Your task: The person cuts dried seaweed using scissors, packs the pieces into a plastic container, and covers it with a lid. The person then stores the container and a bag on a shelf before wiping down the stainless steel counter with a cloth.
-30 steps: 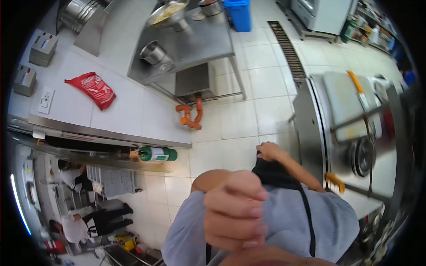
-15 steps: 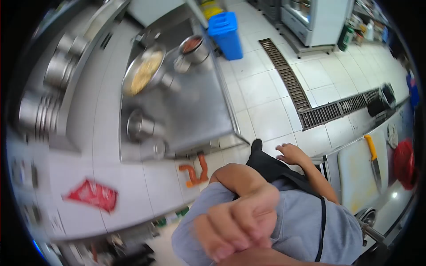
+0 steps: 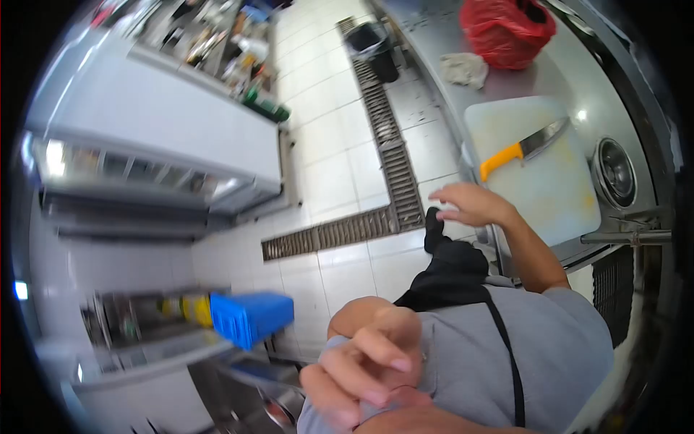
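Note:
My left hand [image 3: 365, 365] is raised close to the camera in front of my grey shirt [image 3: 506, 354]. Its fingers are bent but spread apart, with nothing visible between them. Farther forward, my right hand [image 3: 473, 205] hangs empty, fingers apart, at the counter's edge. Nearest to it is a white cutting board [image 3: 549, 195] on the steel counter [image 3: 517, 85]. A knife with a yellow handle [image 3: 506, 158] lies across the board, its blade pointing away from my hand.
A metal bowl [image 3: 614, 173], a cloth [image 3: 464, 70] and a red plastic bag [image 3: 506, 36] sit around the board. On the floor are a grated drain [image 3: 390, 152], a black bin [image 3: 372, 50] and a blue bin [image 3: 253, 317]. A white fridge [image 3: 181, 116] stands left.
My view has swung right: the steel table with pots has mostly left the picture and the counter appears larger. My left hand's fingers have loosened from a tighter curl.

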A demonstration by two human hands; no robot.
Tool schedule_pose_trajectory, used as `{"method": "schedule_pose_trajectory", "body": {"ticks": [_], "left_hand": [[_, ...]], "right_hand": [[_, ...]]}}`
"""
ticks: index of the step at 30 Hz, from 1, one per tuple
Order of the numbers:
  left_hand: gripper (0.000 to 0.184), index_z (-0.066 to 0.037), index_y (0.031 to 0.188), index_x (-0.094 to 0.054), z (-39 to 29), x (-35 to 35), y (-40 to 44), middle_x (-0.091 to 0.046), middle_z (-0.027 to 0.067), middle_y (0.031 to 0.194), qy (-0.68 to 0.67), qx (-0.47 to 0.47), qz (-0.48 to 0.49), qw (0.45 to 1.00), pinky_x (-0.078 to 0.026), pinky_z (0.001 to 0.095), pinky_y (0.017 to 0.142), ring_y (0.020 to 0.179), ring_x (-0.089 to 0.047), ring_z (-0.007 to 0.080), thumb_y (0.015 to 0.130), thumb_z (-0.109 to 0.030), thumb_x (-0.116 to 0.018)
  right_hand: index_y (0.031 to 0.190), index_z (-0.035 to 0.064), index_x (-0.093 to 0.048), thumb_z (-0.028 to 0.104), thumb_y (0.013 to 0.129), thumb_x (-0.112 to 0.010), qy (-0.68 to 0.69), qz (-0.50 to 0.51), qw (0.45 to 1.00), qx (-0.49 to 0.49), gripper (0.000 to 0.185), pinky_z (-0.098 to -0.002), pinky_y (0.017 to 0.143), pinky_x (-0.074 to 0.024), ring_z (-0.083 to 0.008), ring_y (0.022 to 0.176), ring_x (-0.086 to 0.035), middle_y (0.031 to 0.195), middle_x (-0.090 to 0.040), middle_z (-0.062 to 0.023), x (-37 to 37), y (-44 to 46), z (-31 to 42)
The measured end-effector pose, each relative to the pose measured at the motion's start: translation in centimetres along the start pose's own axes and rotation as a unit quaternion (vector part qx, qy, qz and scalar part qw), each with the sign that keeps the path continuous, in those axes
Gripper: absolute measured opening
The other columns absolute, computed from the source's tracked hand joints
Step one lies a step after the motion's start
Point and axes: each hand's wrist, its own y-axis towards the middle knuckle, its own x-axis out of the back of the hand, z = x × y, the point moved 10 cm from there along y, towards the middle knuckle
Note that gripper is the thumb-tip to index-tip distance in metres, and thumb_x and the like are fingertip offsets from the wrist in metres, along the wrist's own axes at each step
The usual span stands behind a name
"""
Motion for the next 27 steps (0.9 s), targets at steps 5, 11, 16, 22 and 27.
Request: {"method": "schedule_pose_trajectory", "body": {"ticks": [5, 11, 16, 22, 27], "left_hand": [[0.058, -0.004, 0.12, -0.05, 11.0, 4.9, 3.0, -0.041, 0.0063, 0.124, -0.195, 0.054, 0.058, 0.977, -0.046, 0.0355, 0.082, 0.106, -0.049, 0.0203, 0.069, 0.015, -0.071], [0.029, -0.005, 0.112, -0.054, 23.6, 6.7, 7.3, -0.047, 0.008, 0.122, -0.352, 0.086, -0.086, 0.928, -0.048, 0.0378, 0.082, 0.103, -0.052, 0.0243, 0.084, 0.002, -0.061], [0.008, -0.001, 0.089, -0.06, 34.9, 4.7, 7.3, -0.062, 0.0094, 0.08, -0.281, 0.071, 0.375, 0.881, -0.049, 0.0365, 0.069, 0.084, -0.061, 0.0231, 0.089, -0.007, -0.055], [0.032, 0.005, 0.103, -0.062, 68.4, -8.0, -1.0, -0.068, 0.0121, 0.083, -0.064, 0.385, 0.341, 0.855, -0.052, 0.0324, 0.072, 0.081, -0.067, 0.0216, 0.09, -0.023, -0.07], [0.074, 0.007, 0.12, -0.058, 84.8, -18.1, -14.1, -0.07, 0.0255, 0.106, 0.26, 0.353, 0.578, 0.688, -0.053, 0.0434, 0.092, 0.108, -0.067, 0.0355, 0.077, -0.051, -0.073]], "right_hand": [[0.107, 0.0009, -0.067, 0.021, 0.09, -0.066, -0.036, -0.416, 0.901, -0.114, 0.026, -0.0409, 0.08, -0.0514, -0.0331, 0.088, -0.066, 0.094, -0.069, -0.018, 23.8, 1.3, -10.4], [0.109, 0.0058, -0.066, 0.024, 0.085, -0.067, -0.154, -0.662, 0.611, -0.406, 0.03, -0.0393, 0.08, -0.0517, -0.0286, 0.09, -0.068, 0.093, -0.071, -0.0119, 42.1, -6.6, -26.4], [0.114, 0.0082, -0.063, 0.022, 0.086, -0.068, 0.406, -0.67, 0.52, -0.341, 0.032, -0.042, 0.081, -0.0539, -0.0214, 0.095, -0.066, 0.105, -0.069, -0.0073, 35.1, -8.0, -38.1], [0.111, 0.0016, -0.061, 0.02, 0.095, -0.064, 0.228, -0.774, 0.514, -0.291, 0.025, -0.0334, 0.076, -0.0526, -0.0202, 0.089, -0.066, 0.1, -0.069, -0.0112, 31.9, -1.7, -26.9], [0.105, 0.0009, -0.057, 0.022, 0.097, -0.06, 0.082, -0.714, 0.591, -0.367, 0.023, -0.0426, 0.077, -0.0494, -0.0338, 0.089, -0.065, 0.095, -0.065, -0.0219, 31.2, 8.5, -22.1]]}}
